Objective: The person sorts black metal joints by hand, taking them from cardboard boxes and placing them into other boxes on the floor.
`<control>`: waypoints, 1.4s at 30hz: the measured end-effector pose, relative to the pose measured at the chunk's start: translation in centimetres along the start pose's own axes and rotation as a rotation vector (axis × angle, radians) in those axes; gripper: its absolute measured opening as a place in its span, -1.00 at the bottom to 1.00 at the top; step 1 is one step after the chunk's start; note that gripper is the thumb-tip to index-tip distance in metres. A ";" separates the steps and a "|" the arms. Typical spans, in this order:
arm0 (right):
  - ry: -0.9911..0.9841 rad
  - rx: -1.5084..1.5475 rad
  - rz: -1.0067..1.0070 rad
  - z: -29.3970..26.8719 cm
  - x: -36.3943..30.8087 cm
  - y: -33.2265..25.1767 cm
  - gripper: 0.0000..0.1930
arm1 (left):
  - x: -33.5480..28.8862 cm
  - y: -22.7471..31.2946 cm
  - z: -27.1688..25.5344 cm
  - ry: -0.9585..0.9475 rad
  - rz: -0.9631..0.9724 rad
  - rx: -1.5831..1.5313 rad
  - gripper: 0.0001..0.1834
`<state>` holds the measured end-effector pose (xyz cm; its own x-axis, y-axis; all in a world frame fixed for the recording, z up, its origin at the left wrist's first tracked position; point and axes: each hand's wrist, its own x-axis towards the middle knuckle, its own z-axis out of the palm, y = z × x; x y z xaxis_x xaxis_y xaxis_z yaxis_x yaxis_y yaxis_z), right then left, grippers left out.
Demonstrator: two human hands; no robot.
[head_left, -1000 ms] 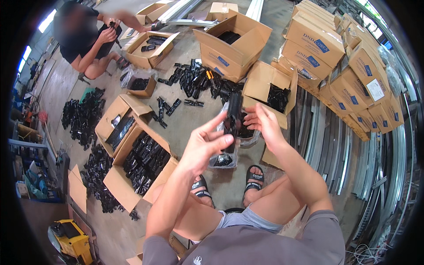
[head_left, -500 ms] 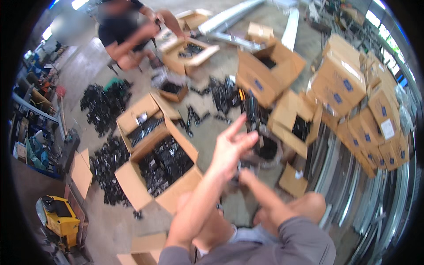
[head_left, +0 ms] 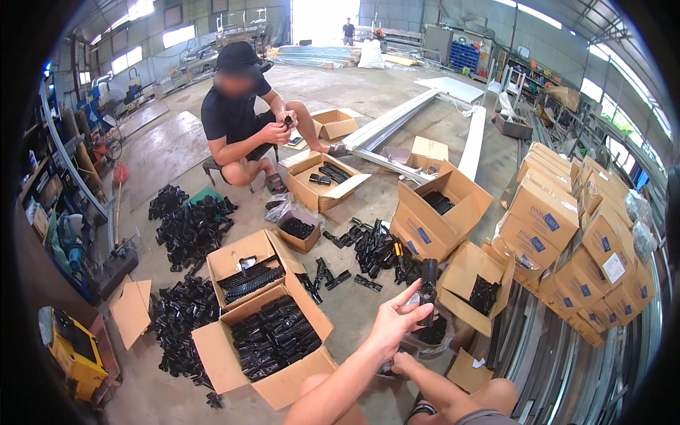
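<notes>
Pinching a black piece [head_left: 429, 273] between thumb and fingers, the left hand [head_left: 392, 322] holds it off the floor [head_left: 352, 312], nearly upright, by a clear bag [head_left: 440, 348] with dark things in it. An open box [head_left: 464, 309] is just to the right, and a pile of black pieces [head_left: 375, 251] lies farther off to the left. The right hand [head_left: 405, 363] is low and nearer; I cannot tell if its fingers are spread or hold something. The piece looks hard, stiff and light enough for one hand. It is shiny, so it may slip, but it does not look easy to break. Its middle seems the best place to hold.
</notes>
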<state>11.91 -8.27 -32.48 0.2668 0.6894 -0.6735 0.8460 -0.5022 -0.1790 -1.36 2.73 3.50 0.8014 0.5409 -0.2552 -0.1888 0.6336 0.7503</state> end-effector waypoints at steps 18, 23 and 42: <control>1.241 1.083 -0.598 -24.9 -24.9 -2.8 -0.86 | -0.8 -3.1 2.6 -0.162 0.052 0.037 -0.21; 1.237 1.212 -0.557 -24.5 -25.0 -1.9 -0.86 | -0.6 -4.8 2.8 -0.165 0.067 0.126 -0.21; 1.108 1.356 -0.475 -23.4 -25.2 -0.1 -0.87 | 0.1 -6.3 3.8 -0.128 0.108 0.229 -0.17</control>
<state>15.92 -13.40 1.29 0.7705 0.5911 0.2386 0.1630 0.1792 -0.9702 2.08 -3.30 1.04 0.8517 0.5147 -0.0982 -0.1552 0.4268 0.8909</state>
